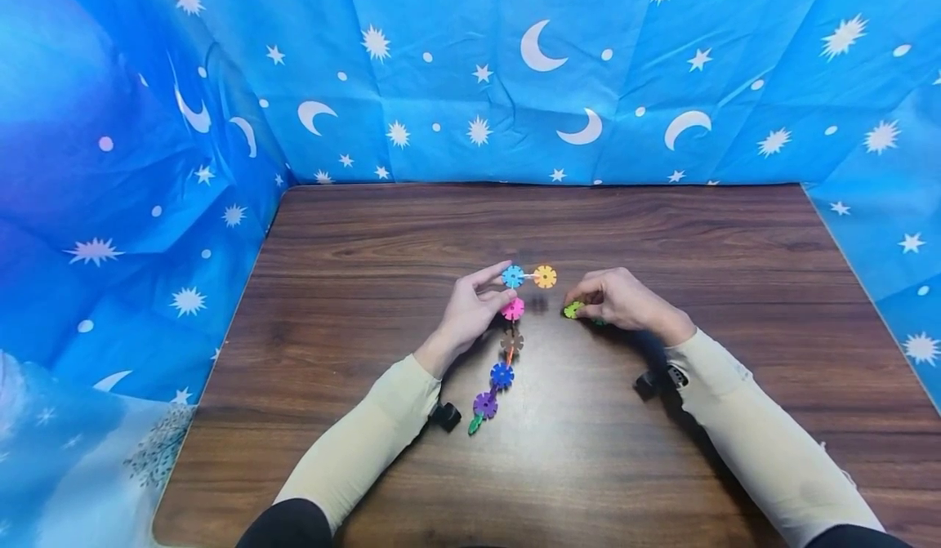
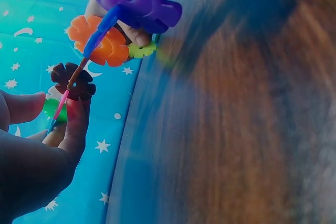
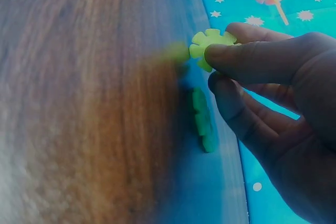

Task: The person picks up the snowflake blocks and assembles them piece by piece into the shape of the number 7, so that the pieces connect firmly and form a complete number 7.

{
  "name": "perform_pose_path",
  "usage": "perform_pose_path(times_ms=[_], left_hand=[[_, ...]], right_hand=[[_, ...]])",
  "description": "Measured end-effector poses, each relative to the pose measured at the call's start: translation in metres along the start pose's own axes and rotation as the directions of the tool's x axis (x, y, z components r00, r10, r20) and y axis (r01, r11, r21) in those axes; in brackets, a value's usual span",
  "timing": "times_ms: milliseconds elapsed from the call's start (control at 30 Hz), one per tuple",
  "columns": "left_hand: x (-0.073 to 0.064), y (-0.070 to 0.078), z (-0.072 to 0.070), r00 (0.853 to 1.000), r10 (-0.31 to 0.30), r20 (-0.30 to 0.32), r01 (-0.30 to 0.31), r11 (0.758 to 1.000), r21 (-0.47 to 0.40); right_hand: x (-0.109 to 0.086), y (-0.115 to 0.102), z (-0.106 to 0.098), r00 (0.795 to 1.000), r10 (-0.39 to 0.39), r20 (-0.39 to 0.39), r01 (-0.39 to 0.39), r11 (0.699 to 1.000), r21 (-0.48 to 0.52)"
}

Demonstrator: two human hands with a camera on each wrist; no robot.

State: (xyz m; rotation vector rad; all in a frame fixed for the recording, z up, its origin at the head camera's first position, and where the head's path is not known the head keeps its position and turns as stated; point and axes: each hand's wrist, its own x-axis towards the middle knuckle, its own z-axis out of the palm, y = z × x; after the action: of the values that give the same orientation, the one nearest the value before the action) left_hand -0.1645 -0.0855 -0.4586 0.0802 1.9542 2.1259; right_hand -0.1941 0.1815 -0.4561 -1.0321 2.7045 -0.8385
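My left hand grips a chain of toothed interlocking discs near its upper end, with fingers at a light blue disc and a pink disc. From the light blue one a yellow-orange disc sticks out to the right. Below the pink one hang a brown disc, a dark blue disc, a purple disc and a green end piece. My right hand pinches a lime-green disc between thumb and fingers. A green disc is below that hand, on the table.
The brown wood-grain table stretches around both hands. Behind it and along its sides hangs a blue cloth with white moons and stars. A small black device sits at the left wrist, another at the right.
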Motion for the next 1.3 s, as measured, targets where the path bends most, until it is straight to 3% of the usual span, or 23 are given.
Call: perform_pose_path(times_ms=[233,367,667,1300], left_hand=[[0.0,0.0,-0.001,1.0,-0.013,-0.006,0.013,1.0,0.014],[0.0,0.0,0.0,1.0,-0.021,-0.009,0.021,1.0,0.02],[0.002,-0.001,-0.001,1.0,-0.012,-0.006,0.012,1.0,0.025],[0.003,0.001,-0.002,1.0,-0.004,-0.006,0.005,1.0,0.023]], right_hand=[[-0.001,0.001,-0.001,0.993,-0.013,-0.117,0.018,0.999,0.04],[-0.001,0.001,-0.003,0.977,-0.019,-0.211,0.032,0.998,0.059],[0.002,-0.002,-0.006,0.947,-0.008,-0.322,0.037,0.996,0.084],[0.01,-0.006,-0.009,0.913,0.003,-0.409,0.093,0.973,0.214]])
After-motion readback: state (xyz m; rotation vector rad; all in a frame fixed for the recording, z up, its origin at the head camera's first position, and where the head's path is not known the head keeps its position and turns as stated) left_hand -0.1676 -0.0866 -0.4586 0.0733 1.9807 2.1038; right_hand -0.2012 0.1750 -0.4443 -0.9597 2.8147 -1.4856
